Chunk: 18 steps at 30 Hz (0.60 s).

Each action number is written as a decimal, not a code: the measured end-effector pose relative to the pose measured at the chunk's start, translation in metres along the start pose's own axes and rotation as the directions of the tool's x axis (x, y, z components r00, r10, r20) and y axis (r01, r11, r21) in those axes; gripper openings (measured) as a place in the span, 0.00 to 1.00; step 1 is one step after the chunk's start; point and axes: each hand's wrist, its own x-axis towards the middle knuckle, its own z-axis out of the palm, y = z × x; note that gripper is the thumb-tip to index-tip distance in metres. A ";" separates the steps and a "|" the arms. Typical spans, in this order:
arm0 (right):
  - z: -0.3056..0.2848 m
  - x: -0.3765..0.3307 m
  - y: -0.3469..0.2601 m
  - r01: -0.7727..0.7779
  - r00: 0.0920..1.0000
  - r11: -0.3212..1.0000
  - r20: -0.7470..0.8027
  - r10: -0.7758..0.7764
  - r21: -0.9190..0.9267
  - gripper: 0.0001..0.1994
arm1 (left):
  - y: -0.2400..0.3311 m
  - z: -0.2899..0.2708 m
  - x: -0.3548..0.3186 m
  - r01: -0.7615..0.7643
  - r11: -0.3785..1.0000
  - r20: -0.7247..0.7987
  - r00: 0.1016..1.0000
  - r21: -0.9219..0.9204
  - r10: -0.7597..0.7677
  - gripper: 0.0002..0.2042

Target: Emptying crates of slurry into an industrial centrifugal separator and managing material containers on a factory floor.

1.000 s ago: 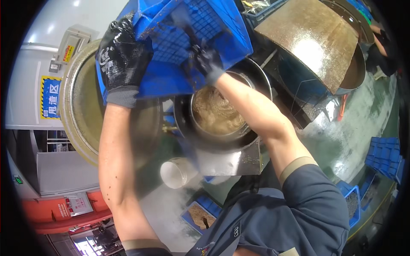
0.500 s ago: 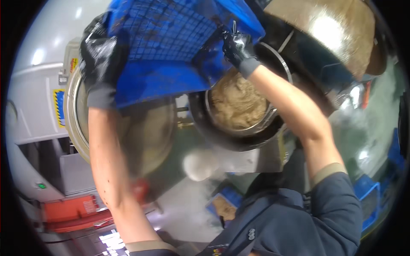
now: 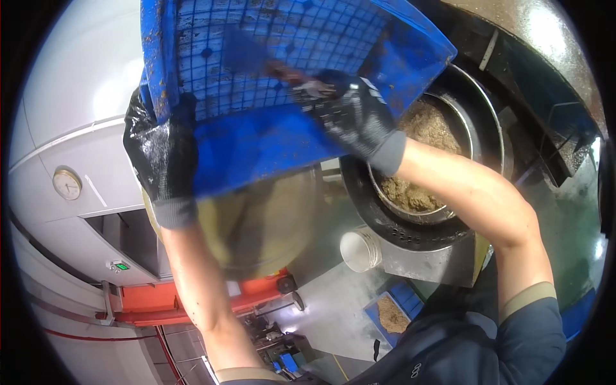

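Note:
A blue plastic crate [image 3: 256, 144] is tipped up in front of me, its gridded inside smeared with brown residue. My left hand [image 3: 163, 144], in a wet black glove, grips the crate's left edge. In the gloved right hand [image 3: 350, 112] is a scraper [image 3: 282, 72] with a reddish-brown handle. Its blade is blurred by motion and lies over the gridded wall; firm contact cannot be made out. Under the crate's right side and my right forearm is a round metal-rimmed vessel holding lumpy beige-brown paste [image 3: 414, 192], partly hidden.
A large round lid-like disc [image 3: 256, 231] shows below the crate. A white bucket [image 3: 359, 250] is beside the vessel's base. On the floor lies a blue bin [image 3: 404, 298] with brown material. A big metal hood [image 3: 545, 38] rises at the far right; a wall clock [image 3: 67, 183] hangs left.
The scraper has swept from the crate's right wall leftward onto the gridded wall. My view has shifted left, so the vessel appears further right. The left hand keeps its hold.

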 end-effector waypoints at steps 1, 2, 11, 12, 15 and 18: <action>0.000 0.004 -0.007 -0.015 1.000 0.998 -0.025 0.014 -0.059 0.22 | 0.000 0.000 0.000 0.056 0.997 0.028 0.998 -0.060 -0.055 0.14; 0.001 0.009 -0.014 -0.033 0.998 0.993 -0.049 0.027 -0.117 0.20 | 0.000 0.003 0.001 0.056 0.996 0.028 0.998 -0.063 -0.055 0.14; -0.002 0.001 0.011 -0.239 0.966 0.802 -0.217 0.140 -0.548 0.22 | -0.009 0.005 -0.003 -0.104 0.993 -0.041 0.994 -0.053 0.102 0.16; -0.015 -0.008 0.048 -0.199 0.979 0.643 -0.177 0.099 -0.740 0.23 | -0.010 0.008 0.000 -0.173 0.985 -0.046 0.984 -0.026 0.171 0.16; -0.045 -0.033 0.100 -0.317 0.936 0.593 -0.343 0.072 -0.740 0.23 | -0.003 0.005 0.005 -0.151 0.986 -0.055 0.988 -0.068 0.147 0.16; -0.055 -0.039 0.026 -0.257 0.963 0.576 -0.259 0.081 -0.776 0.21 | -0.021 0.007 0.001 -0.219 0.966 -0.081 0.970 0.135 0.231 0.14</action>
